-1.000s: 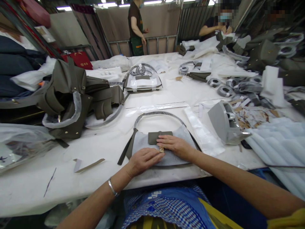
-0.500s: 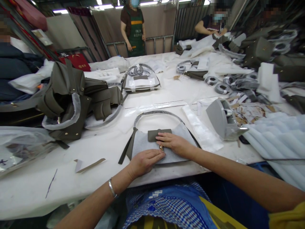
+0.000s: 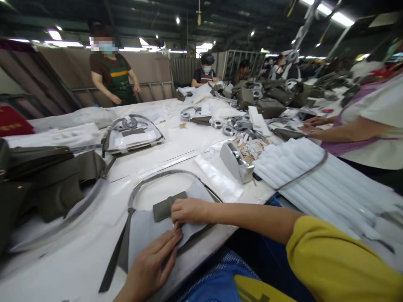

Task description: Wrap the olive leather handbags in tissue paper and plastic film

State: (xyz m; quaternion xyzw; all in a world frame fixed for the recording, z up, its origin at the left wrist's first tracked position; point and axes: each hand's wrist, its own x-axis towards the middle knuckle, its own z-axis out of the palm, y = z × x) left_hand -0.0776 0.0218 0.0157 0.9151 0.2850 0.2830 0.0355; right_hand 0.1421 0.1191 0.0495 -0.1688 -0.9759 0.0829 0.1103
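Note:
An olive-grey handbag (image 3: 144, 235) lies at the table's near edge, its front covered by a pale protective sheet. Its wrapped handle (image 3: 163, 173) arches away from me, and a dark side strap hangs to the left. Across the sheet rests a small olive flap (image 3: 163, 207) with a narrow tab and a metal clasp (image 3: 174, 226). My right hand (image 3: 190, 211) is closed, with bent fingers pinching at the tab by the clasp. From below, my left hand (image 3: 154, 260) holds the clasp's lower end with its fingers pressed together. The fingers hide most of the clasp.
Another wrapped handbag (image 3: 134, 144) sits farther back, and olive bags (image 3: 47, 180) pile up at left. On the right are a grey tape dispenser (image 3: 236, 161), strap rolls (image 3: 239, 123) and white padding tubes (image 3: 315, 180). Co-workers stand behind and at right.
My view has swung to the right, bringing in a co-worker at that side. The fingers of my right hand, flat on the flap before, are now bent at the clasp.

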